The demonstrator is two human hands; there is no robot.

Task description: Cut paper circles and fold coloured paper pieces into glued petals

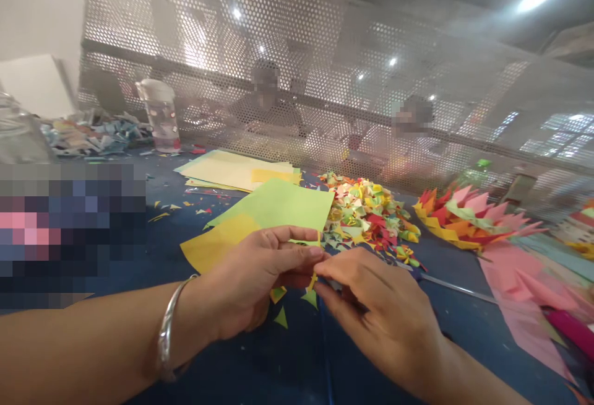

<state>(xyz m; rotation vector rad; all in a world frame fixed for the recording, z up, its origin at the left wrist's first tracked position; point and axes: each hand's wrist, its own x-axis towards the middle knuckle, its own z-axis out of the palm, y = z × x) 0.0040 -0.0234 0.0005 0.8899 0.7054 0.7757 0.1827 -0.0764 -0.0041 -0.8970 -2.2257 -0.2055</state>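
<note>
A narrow yellow paper strip [313, 282] is at the meeting point of the 2 hands, above the blue table [250, 368]. The left hand [262, 262] has its thumb and fingers clamped on the strip. The right hand [387, 293] has its fingertips right at the strip's lower part; I cannot tell whether they pinch it. Just below lies a small green triangular scrap [281, 318]. A bracelet [164, 334] circles the left wrist.

Just beyond the hands, a yellow sheet [218, 244] lies near a larger green sheet [288, 207], with a stack of pale sheets [227, 166] farther off. To the right of the green sheet is a pile of multicoloured paper pieces [371, 207]; past it are a spiky paper piece [477, 213] and pink paper [508, 275]. On the far left, a clear cup [161, 117] stands beside a heap of pale scraps [97, 132]. Behind the table rises a perforated screen [297, 21], with 2 people visible through it.
</note>
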